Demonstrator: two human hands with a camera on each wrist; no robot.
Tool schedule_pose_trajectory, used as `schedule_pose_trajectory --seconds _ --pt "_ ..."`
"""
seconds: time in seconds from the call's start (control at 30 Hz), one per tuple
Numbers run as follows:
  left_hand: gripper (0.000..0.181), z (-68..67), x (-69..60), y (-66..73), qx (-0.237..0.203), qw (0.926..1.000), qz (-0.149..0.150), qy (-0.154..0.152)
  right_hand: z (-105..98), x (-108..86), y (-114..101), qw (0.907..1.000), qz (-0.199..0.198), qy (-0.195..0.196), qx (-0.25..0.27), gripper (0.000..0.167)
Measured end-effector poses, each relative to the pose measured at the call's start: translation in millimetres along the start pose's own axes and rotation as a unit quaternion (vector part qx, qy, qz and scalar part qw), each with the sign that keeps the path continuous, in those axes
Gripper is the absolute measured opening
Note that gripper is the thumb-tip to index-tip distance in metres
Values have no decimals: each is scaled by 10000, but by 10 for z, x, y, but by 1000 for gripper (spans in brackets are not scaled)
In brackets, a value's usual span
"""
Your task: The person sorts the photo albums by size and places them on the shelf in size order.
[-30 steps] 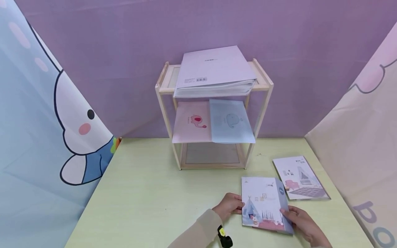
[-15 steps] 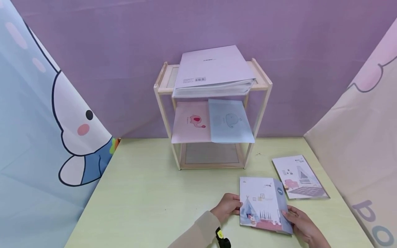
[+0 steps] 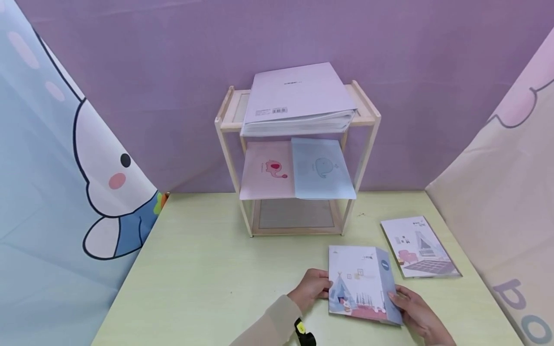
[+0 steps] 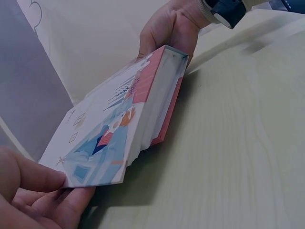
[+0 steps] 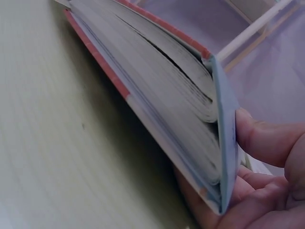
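my left hand and right hand pinch the book, a holding step likely needing level support next.

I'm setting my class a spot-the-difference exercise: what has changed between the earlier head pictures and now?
The held book has moved a little to the person's left, away from the other book; the left hand and right hand moved with it. Nothing was taken up or let go: both hands still hold the book. The other book, the rack and the pink notebook and blue notebook stayed put.
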State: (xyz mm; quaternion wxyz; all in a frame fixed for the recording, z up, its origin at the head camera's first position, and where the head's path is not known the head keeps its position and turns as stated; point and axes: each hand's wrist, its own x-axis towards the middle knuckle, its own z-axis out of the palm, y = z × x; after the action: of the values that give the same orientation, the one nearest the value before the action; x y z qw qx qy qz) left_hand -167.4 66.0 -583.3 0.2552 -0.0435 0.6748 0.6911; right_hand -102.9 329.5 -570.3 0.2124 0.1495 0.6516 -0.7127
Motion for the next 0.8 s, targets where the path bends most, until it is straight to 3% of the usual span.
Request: schedule_pose_trajectory --seconds 0.17,0.57,0.8 --pt "26 -91 -11 41 74 9999 -8 71 70 35 0 9998 -147 -71 61 58" --pt "27 -343 -41 82 176 9997 -25 143 268 114 -32 9983 -449 -360 32 60" --pt "28 -470 -74 122 139 9998 -1 166 389 180 -28 9987 -440 -224 153 56"
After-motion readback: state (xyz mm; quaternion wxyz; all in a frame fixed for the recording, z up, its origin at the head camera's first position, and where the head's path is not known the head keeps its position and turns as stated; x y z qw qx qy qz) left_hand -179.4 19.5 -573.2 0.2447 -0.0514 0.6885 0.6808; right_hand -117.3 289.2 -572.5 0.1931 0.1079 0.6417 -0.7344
